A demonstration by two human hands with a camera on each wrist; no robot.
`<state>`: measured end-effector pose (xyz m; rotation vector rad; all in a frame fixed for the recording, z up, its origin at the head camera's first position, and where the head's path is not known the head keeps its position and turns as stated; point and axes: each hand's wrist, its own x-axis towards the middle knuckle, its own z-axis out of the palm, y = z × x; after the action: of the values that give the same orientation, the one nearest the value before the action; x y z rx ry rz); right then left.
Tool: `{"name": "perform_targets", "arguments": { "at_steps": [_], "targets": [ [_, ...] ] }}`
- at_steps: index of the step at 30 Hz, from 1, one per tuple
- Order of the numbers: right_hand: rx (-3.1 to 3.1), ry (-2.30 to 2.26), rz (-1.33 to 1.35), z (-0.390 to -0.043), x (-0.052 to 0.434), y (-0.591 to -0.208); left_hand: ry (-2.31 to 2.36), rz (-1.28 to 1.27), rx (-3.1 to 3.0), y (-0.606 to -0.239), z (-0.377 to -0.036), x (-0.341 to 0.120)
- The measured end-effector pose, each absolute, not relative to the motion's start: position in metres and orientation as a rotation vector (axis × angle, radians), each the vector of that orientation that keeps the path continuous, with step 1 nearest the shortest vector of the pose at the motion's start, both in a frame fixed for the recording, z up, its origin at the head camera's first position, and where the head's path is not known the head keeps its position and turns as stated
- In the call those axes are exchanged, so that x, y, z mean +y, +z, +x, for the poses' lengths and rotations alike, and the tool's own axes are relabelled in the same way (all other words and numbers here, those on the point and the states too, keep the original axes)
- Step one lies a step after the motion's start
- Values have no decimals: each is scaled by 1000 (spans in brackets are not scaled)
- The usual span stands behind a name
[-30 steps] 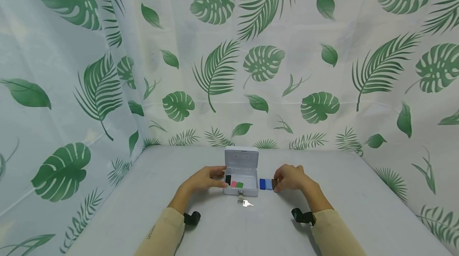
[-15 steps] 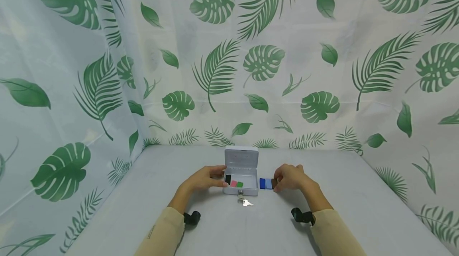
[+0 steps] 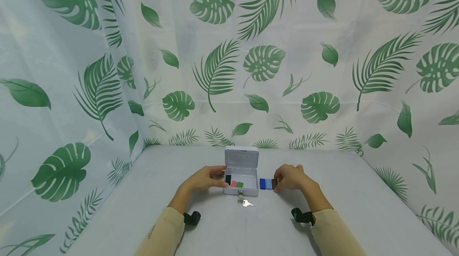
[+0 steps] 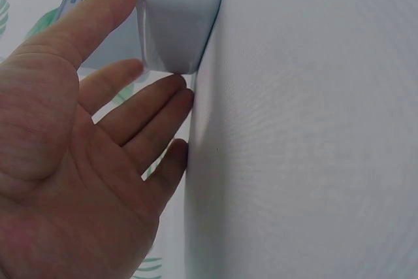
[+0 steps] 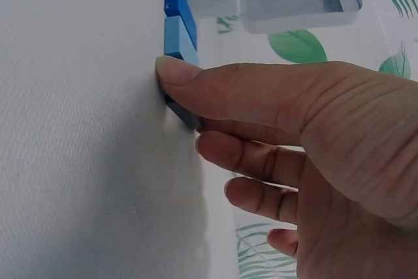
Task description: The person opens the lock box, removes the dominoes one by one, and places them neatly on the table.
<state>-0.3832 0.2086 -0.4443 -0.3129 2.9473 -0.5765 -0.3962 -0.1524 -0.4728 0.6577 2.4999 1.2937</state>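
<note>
A small white cash box [image 3: 231, 193] stands with its lid [image 3: 241, 159] raised. Black [image 3: 228, 180], pink [image 3: 234, 184] and green [image 3: 240, 184] blocks lie inside it. At its left side is my left hand [image 3: 205, 178], thumb tip at the rim and the other fingers loosely extended by the side wall [image 4: 176, 24]. Right of the box, my right hand [image 3: 292, 177] pinches a dark brown block [image 3: 274, 183] between thumb and index finger. That block ends a row with a light blue block [image 5: 177, 36] and a dark blue block [image 5: 177, 1]; my thumb partly hides it.
Keys [image 3: 246, 203] hang at the lock on the box's front, lying on the white tabletop [image 3: 247, 232]. A leaf-printed curtain [image 3: 222, 80] borders the table at the back and sides. Black wrist cameras [image 3: 303, 216] sit on both forearms.
</note>
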Motion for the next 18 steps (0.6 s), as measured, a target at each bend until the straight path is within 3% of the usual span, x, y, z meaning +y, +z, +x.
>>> {"name": "perform_targets", "arguments": {
  "at_steps": [18],
  "targets": [
    [2992, -571, -383, -378, 203, -432, 1302, 637, 2499, -470, -394, -152]
  ]
}}
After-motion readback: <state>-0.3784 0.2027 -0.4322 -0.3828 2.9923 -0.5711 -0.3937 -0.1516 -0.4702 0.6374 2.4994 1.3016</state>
